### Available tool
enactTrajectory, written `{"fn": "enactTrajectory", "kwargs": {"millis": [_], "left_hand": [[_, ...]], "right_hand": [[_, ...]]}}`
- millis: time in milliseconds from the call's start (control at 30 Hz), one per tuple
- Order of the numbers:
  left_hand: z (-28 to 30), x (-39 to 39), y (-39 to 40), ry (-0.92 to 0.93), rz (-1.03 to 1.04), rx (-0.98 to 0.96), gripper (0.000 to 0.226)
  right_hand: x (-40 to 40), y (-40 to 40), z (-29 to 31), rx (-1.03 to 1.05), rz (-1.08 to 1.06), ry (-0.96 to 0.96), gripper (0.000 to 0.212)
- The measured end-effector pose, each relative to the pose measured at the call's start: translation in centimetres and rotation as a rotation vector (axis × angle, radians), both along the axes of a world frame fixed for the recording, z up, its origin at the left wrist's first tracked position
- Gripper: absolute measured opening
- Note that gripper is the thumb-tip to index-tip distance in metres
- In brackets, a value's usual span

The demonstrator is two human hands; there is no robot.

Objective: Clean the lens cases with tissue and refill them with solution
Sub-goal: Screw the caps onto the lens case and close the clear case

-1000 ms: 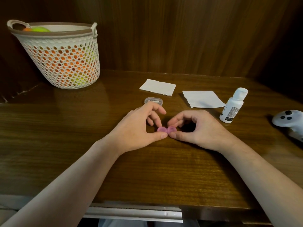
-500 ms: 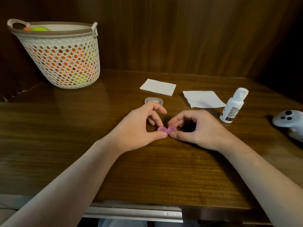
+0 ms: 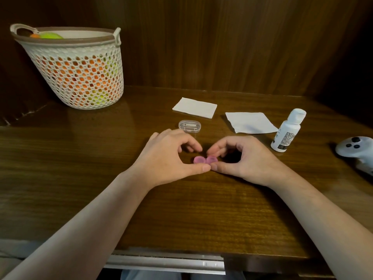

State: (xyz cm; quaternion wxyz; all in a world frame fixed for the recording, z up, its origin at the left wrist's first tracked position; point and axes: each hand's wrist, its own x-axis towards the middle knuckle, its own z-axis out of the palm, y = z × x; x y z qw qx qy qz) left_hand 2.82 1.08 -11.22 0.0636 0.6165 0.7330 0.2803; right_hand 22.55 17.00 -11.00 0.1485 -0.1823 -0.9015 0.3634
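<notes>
Both hands, the left hand (image 3: 167, 156) and right hand (image 3: 244, 158), still pinch the pink lens case (image 3: 204, 159) between thumbs and curled fingers, unchanged from moments before, so its caps seemingly remain unopened.

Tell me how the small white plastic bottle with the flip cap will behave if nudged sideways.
The small white plastic bottle stands tall on a narrow base, so it probably tips rather than slides. Once down, its round body would likely roll on the glossy wooden table.
</notes>
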Motion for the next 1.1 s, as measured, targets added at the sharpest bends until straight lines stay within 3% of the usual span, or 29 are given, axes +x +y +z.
{"fn": "enactTrajectory", "kwargs": {"millis": [300,600,733,1000,1100], "left_hand": [[-0.37,0.14,0.46,-0.074,-0.047,0.051,0.017],[-0.37,0.09,0.11,-0.074,-0.091,0.029,0.023],[-0.32,0.02,0.15,0.005,0.014,0.048,0.045],[-0.42,-0.08,0.46,-0.042,-0.069,0.047,0.019],[-0.45,-0.28,0.57,-0.053,-0.108,0.01,0.019]], "right_hand": [[-0.04,-0.08,-0.05,-0.007,-0.007,0.012,0.027],[-0.1,-0.19,0.03,-0.018,-0.017,0.013,0.028],[-0.04,-0.2,0.09,-0.017,-0.019,0.012,0.029],[-0.09,-0.28,0.15,-0.025,-0.025,0.006,0.028],[-0.1,-0.3,0.17,-0.024,-0.026,0.008,0.027]]}}
